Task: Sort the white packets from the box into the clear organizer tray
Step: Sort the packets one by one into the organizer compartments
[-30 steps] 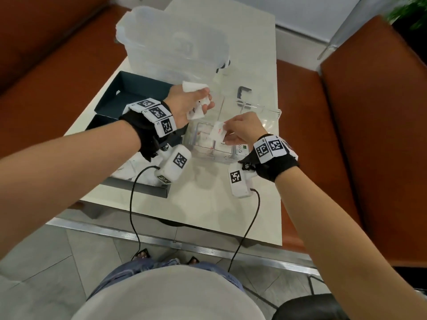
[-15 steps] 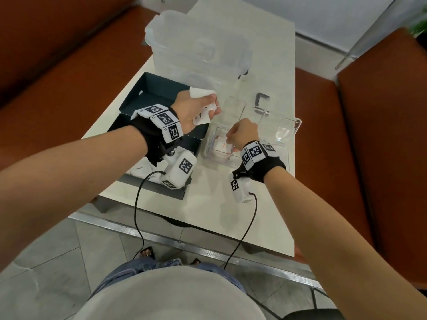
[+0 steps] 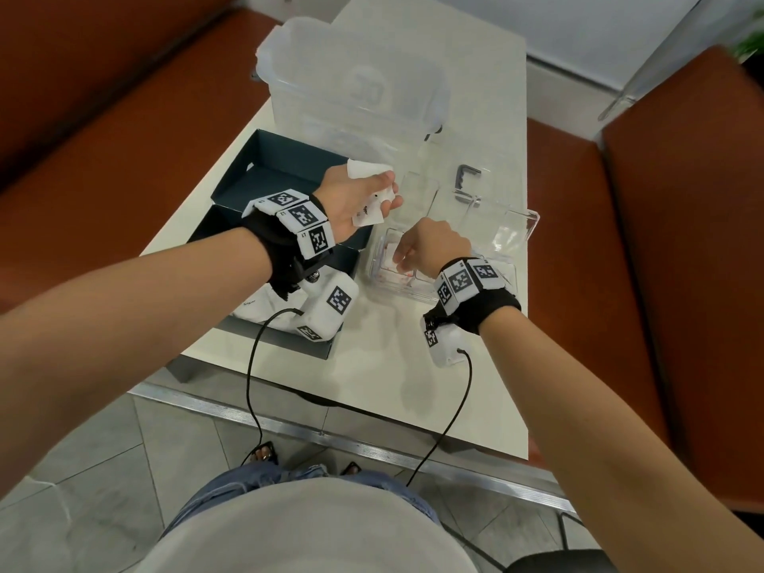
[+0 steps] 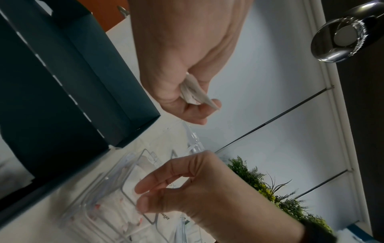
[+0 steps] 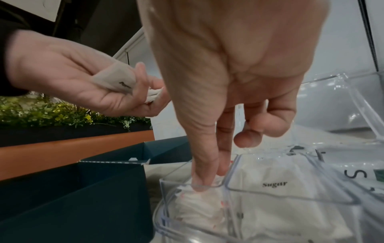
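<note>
A white worktop [image 3: 372,386] stands between orange benches. The right hand [image 5: 228,82], fingers straight, presses packets [image 5: 199,212] into the clear organizer tray [image 5: 290,195]; only the wrist view shows "Sugar" printed there. It reached deeper than a second ago. The left hand [image 3: 351,200] grips white packets [image 3: 368,215] above the dark box [image 3: 264,175].

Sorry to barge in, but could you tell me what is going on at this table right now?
A person is sorting white packets out of a dark box into a clear organizer tray. The left hand holds a small bunch of packets above the box's edge. The right hand reaches two straight fingers down onto red-printed packets in the tray's end compartment. The neighbouring compartment already holds packets marked Sugar. More packets remain in the box.
</note>
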The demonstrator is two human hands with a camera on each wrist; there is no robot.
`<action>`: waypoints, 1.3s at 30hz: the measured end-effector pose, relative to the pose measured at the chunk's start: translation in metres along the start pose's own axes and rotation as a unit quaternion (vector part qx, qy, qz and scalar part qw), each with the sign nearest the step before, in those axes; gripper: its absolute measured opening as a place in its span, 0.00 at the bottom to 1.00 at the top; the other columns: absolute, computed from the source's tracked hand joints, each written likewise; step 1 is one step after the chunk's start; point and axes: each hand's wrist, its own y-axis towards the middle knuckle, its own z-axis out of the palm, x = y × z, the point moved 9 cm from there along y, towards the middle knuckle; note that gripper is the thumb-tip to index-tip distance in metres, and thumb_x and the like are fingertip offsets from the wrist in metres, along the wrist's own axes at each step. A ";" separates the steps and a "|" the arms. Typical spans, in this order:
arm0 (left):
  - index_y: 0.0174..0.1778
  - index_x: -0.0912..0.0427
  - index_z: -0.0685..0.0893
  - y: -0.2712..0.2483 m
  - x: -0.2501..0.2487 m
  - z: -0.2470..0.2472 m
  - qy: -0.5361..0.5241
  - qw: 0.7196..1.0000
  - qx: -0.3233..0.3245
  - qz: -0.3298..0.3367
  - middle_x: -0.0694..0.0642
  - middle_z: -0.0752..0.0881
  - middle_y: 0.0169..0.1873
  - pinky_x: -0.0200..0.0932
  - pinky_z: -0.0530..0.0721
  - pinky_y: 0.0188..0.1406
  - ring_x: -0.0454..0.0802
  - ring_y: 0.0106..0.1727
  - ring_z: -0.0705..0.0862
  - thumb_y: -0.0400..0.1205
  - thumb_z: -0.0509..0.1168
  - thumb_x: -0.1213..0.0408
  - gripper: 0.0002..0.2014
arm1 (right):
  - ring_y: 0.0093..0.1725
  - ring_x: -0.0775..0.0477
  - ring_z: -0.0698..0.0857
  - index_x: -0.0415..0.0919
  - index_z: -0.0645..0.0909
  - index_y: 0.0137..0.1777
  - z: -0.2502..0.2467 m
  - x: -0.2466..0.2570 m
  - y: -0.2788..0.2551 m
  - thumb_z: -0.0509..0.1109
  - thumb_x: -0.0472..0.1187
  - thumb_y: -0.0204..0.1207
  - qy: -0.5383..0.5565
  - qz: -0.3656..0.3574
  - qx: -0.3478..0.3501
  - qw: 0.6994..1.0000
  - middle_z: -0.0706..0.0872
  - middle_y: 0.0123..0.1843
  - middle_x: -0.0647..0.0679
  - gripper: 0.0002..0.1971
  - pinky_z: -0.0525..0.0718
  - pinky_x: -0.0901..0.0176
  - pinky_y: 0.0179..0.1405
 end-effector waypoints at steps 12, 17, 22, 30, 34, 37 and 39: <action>0.57 0.66 0.77 0.001 0.014 0.016 -0.002 0.998 0.009 -0.064 0.65 0.84 0.49 0.38 0.85 0.26 0.57 0.42 0.88 0.86 0.60 0.67 0.07 | 0.45 0.51 0.86 0.44 0.89 0.48 -0.063 -0.021 -0.012 0.72 0.31 0.74 0.190 -0.025 -0.114 0.975 0.87 0.42 0.48 0.09 0.85 0.55 0.55; 0.67 0.71 0.70 -0.005 0.025 0.037 -0.036 0.992 0.055 -0.108 0.72 0.84 0.55 0.48 0.91 0.36 0.63 0.47 0.88 0.86 0.51 0.76 0.14 | 0.29 0.56 0.81 0.43 0.88 0.49 -0.083 -0.038 -0.030 0.70 0.35 0.75 0.303 -0.019 -0.180 0.936 0.85 0.35 0.50 0.07 0.77 0.71 0.30; 0.66 0.71 0.72 -0.008 0.032 0.067 -0.007 0.991 0.096 -0.098 0.74 0.82 0.62 0.50 0.91 0.44 0.66 0.54 0.86 0.87 0.52 0.79 0.13 | 0.28 0.53 0.81 0.39 0.85 0.56 -0.082 -0.066 -0.041 0.65 0.35 0.79 0.402 0.038 -0.181 0.897 0.86 0.39 0.47 0.10 0.80 0.63 0.27; 0.73 0.68 0.71 0.003 0.045 0.095 0.023 0.995 0.081 -0.043 0.69 0.84 0.58 0.49 0.87 0.49 0.61 0.54 0.86 0.87 0.53 0.79 0.18 | 0.36 0.47 0.89 0.38 0.71 0.67 -0.054 -0.081 -0.062 0.80 0.41 0.71 0.517 0.070 -0.116 0.846 0.87 0.49 0.40 0.28 0.91 0.54 0.39; 0.72 0.65 0.72 0.006 0.052 0.109 0.038 0.996 0.075 -0.039 0.65 0.85 0.55 0.58 0.86 0.55 0.60 0.51 0.87 0.87 0.54 0.77 0.17 | 0.35 0.43 0.88 0.36 0.75 0.67 -0.057 -0.098 -0.066 0.76 0.28 0.71 0.511 0.080 -0.121 0.847 0.88 0.48 0.34 0.24 0.90 0.56 0.36; 0.72 0.64 0.71 0.011 0.057 0.113 0.048 0.996 0.066 -0.043 0.67 0.83 0.60 0.61 0.86 0.57 0.63 0.57 0.86 0.87 0.54 0.78 0.17 | 0.34 0.49 0.87 0.35 0.82 0.62 -0.058 -0.121 -0.065 0.72 0.27 0.75 0.465 0.091 -0.103 0.875 0.88 0.45 0.38 0.15 0.89 0.62 0.33; 0.70 0.63 0.72 0.013 0.061 0.114 0.039 0.996 0.062 -0.049 0.65 0.84 0.56 0.59 0.86 0.55 0.62 0.54 0.87 0.86 0.55 0.78 0.17 | 0.37 0.48 0.89 0.35 0.86 0.53 -0.055 -0.146 -0.065 0.71 0.28 0.76 0.443 0.129 -0.106 0.881 0.88 0.45 0.41 0.08 0.89 0.63 0.33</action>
